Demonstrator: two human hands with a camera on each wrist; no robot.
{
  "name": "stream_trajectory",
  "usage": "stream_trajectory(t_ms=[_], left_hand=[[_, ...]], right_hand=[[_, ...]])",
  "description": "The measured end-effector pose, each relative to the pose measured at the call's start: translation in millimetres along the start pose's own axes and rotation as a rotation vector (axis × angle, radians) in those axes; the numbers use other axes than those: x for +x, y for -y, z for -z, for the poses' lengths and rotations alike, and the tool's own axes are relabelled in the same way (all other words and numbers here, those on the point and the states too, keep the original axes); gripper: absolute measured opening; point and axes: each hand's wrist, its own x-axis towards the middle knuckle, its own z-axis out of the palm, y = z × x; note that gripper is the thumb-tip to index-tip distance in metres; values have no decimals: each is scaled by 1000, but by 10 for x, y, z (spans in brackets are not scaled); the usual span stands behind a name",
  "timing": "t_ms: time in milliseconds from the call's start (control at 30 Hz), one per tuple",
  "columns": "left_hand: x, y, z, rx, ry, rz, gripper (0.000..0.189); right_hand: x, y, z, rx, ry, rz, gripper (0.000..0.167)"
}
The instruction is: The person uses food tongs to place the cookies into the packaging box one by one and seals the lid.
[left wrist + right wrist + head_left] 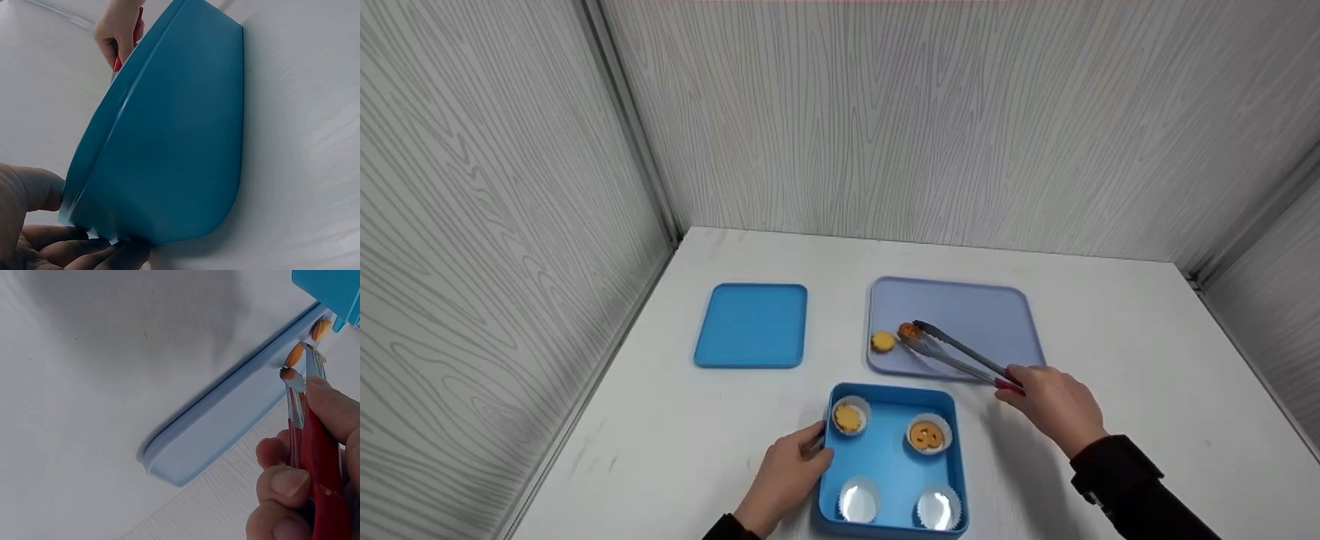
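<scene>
My right hand (1056,405) holds metal tongs (964,364) with red grips. Their tips stand either side of a brown-orange cookie (910,330) on the lavender tray (982,315); whether they squeeze it, I cannot tell. Just left of it on the tray lies a yellow cookie (883,342). My left hand (787,474) grips the left wall of a blue box (889,469), thumb at the rim and fingers against the outside. Inside, one white paper cup holds a yellow scalloped cookie (847,418), another a round cookie with holes (926,436). Two nearer paper cups (859,500) hold nothing.
A flat blue square tray or lid (754,326) lies at the back left of the white table (660,442). Wood-grain panels (885,127) rise behind the table and along both sides.
</scene>
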Motion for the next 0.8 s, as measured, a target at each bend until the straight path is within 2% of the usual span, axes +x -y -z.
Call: stream_trajectory(t_ms=[467, 800], left_hand=[[10, 21, 2, -16, -2, -12, 60], [16, 12, 2, -9, 1, 9, 60]], right_hand=[[-52, -35, 2, -24, -29, -18, 17], [-73, -73, 42, 6, 40, -70, 16]])
